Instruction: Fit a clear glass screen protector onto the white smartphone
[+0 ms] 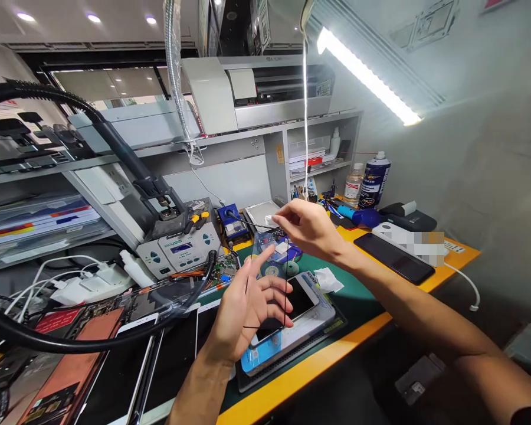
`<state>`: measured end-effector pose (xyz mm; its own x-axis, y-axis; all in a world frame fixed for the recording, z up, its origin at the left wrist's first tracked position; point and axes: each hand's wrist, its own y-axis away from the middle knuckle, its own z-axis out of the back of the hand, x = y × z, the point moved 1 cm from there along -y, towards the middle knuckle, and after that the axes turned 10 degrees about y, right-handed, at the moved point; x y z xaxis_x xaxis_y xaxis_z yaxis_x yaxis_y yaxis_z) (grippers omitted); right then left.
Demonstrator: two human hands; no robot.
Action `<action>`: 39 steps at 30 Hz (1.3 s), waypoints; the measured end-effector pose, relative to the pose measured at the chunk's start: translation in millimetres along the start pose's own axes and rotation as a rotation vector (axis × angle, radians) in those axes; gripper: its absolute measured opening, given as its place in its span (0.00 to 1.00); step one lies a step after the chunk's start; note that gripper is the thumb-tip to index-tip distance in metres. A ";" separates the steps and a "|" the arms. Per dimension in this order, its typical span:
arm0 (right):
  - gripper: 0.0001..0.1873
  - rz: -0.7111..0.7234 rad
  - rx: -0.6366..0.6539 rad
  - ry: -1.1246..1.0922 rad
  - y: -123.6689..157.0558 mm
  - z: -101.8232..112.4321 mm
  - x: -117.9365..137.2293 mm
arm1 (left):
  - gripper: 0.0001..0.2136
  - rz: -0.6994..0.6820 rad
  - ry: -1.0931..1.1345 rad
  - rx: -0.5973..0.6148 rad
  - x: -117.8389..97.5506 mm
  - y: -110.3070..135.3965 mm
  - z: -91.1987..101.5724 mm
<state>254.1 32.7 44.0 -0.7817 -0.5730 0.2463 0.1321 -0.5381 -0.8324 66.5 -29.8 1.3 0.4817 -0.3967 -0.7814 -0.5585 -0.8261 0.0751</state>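
In front of me my left hand (pixel 254 295) is raised, palm up, fingers partly curled. It supports a thin, clear sheet with a narrow black border (pixel 285 277), which looks like a glass phone screen protector. My fingers show through it. Above, the fingers of my right hand (pixel 307 227) are pinched at the upper part of the sheet, with a small white wipe (pixel 269 221) at their tips. Below the hands a white-framed phone (pixel 307 295) lies on a blue and white box (pixel 292 342). A crumpled white tissue (pixel 328 280) rests to its right.
A hot-air rework station (pixel 183 248) stands at back left, its black hose (pixel 115 342) curving across several phones. Loose circuit boards (pixel 223 268) lie beyond. On the right are a black phone (pixel 393 258), a spray can (pixel 374 180) and a bottle (pixel 353 184). A light bar (pixel 367 77) hangs above.
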 end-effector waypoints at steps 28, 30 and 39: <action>0.05 0.053 0.151 0.032 0.3 -16.2 20.8 | 0.34 0.014 0.010 0.026 5.9 -2.7 3.6; 0.06 0.005 0.138 0.036 -7.3 -11.4 14.5 | 0.35 0.008 -0.001 0.028 4.3 -2.3 3.6; 0.13 -0.355 0.131 -0.222 -5.7 20.8 4.6 | 0.36 0.063 0.103 0.052 -3.4 -1.8 2.1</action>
<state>262.4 20.2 60.3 -0.6445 -0.4495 0.6186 -0.0340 -0.7913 -0.6105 64.4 -26.0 2.5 0.5096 -0.4882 -0.7085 -0.6228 -0.7774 0.0878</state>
